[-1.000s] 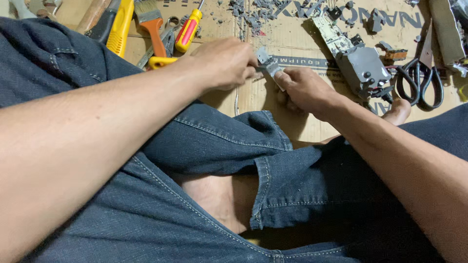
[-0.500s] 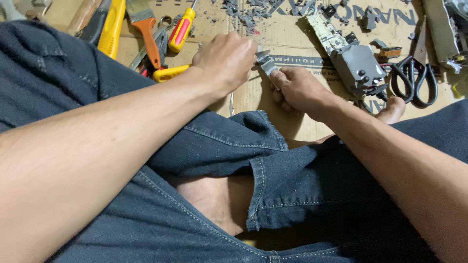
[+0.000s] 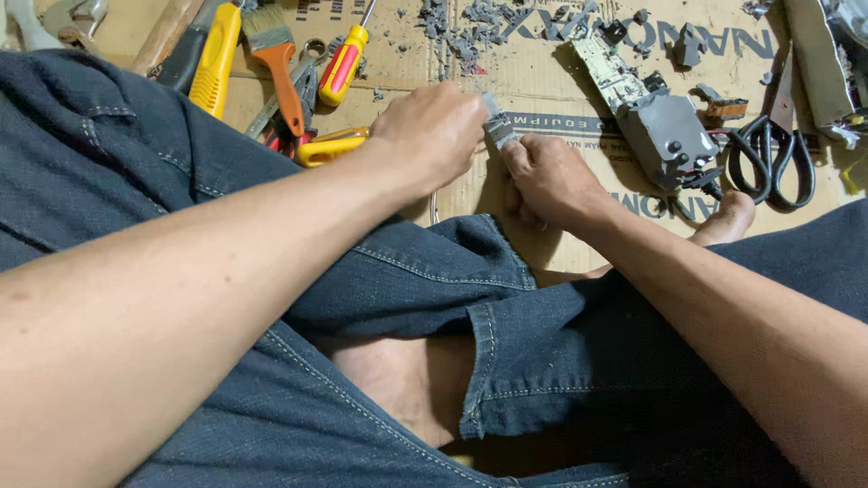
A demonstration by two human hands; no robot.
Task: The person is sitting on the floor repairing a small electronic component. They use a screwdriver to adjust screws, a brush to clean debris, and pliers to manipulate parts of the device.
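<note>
Denim fills most of the view: the jeans (image 3: 271,398) of a person sitting cross-legged on a cardboard sheet (image 3: 561,81), bare toes poking out at the right. Both forearms run in from the lower corners and meet just past the knees, over the middle of the cardboard.

The left hand (image 3: 432,134) is curled into a loose fist, knuckles up, fingers folded in tight against the near end of a small grey part (image 3: 496,131). The right hand (image 3: 550,179) comes in from the other side, thumb and forefinger pinched on the lower end of that same piece. So the part sits right between the two hands, only its middle and top edge showing, held just above the cardboard. What the left fingers grip underneath, I cannot tell, since the fist hides it.

Out to the right, well apart from the hands, lies a grey motor housing with a circuit board (image 3: 655,126), and beyond it black-handled scissors (image 3: 770,163). To the left, a yellow-and-red screwdriver (image 3: 344,61), an orange-handled paintbrush (image 3: 278,54) and yellow-handled pliers (image 3: 330,145), the pliers just beside the left wrist. Grey plastic crumbs (image 3: 470,27) are scattered along the top.
</note>
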